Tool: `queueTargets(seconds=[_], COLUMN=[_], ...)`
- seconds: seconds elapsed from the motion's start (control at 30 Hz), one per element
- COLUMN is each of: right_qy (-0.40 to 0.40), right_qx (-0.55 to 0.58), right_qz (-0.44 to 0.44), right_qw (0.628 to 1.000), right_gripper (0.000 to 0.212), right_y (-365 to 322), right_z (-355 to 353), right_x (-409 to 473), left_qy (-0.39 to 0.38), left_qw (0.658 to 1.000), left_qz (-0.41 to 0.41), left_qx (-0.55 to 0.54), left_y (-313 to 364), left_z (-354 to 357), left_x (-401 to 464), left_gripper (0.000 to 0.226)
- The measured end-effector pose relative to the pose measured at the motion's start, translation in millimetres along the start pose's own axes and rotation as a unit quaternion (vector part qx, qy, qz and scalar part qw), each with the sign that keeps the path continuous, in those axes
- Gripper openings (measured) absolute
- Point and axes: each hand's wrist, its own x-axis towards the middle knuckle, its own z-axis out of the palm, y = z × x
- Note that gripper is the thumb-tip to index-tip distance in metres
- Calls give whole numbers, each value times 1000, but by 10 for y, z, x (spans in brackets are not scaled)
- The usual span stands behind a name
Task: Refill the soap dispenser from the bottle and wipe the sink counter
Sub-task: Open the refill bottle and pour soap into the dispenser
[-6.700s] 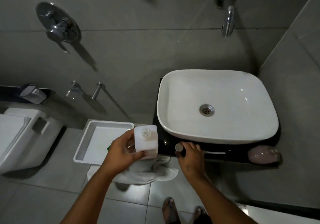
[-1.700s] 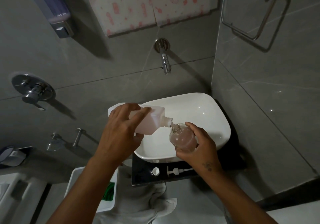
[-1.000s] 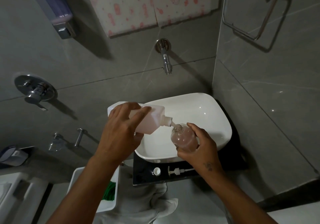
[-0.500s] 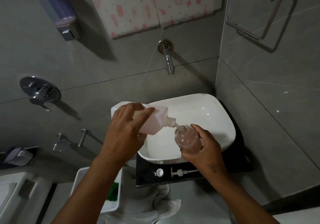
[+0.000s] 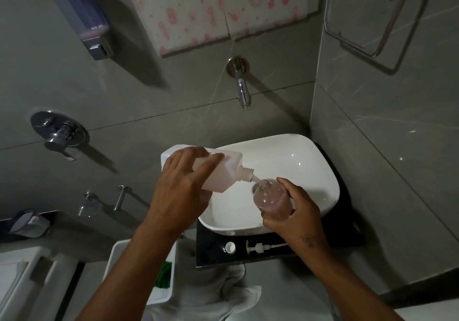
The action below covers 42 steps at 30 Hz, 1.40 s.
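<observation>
A head-worn camera looks down on a small bathroom sink. The left hand (image 5: 178, 191) grips a white translucent rectangular plastic refill bottle (image 5: 218, 169), fingers (image 5: 208, 164) curled over its top side, tipping it so its threaded neck points down to the right. The right hand (image 5: 295, 211) holds a clear round soap dispenser bottle (image 5: 272, 200), partly filled with pinkish soap, fingers wrapped round its body, just under that neck and above the white ceramic basin (image 5: 310, 169). A pale stream runs from one mouth into the other. To pour well, it seems wise to keep the two mouths close and aligned, tilt gently, and stop before the dispenser brims over. On the black glossy desk (image 5: 213, 256) in front of the basin lie one small white round cap (image 5: 230, 248) and one white pump head with its tube (image 5: 260, 248). One pale cloth (image 5: 223, 293) hangs below the desk edge. One chrome wall tap (image 5: 242, 90) juts out above the basin.
</observation>
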Motion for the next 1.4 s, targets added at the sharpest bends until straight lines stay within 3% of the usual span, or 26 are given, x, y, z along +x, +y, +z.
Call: queueTargets(seconds=[1.4], right_qy=[-3], right_qx=[5], right_qz=[-7], right_qw=[1000], right_gripper=[85], right_y=[41], right_z=[-54], right_x=[18], left_qy=[-10], left_qw=[1000], left_qz=[-8], left_qx=[4], left_y=[99], left_z=[-16], left_x=[51], left_gripper=[76])
